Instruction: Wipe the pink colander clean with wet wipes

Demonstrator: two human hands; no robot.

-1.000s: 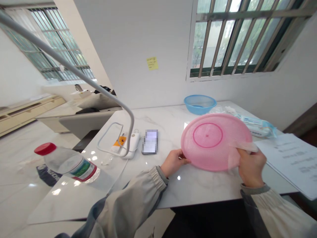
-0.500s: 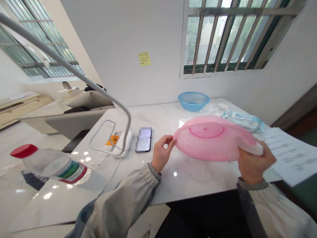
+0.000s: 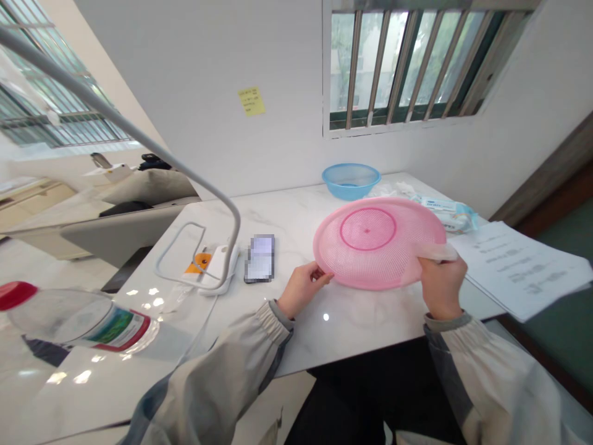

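Note:
A pink plastic mesh strainer basket is held up above the white table, tilted so that its round inner ring shows. My left hand pinches its rim at the lower left, thumb and fingers closed. At the right side, my right hand is wrapped round a white wipe that lies against the strainer's edge. The fingertips of that hand are partly hidden behind the wipe and the mesh.
A blue plastic basin stands by the wall, near a pack of wet wipes. Printed papers lie at right. A phone, a white lamp arm and a big plastic bottle are on the left.
The strainer has tilted so that more of its round face shows toward me, and my right hand has shifted left along with it. The whole view has also turned slightly.

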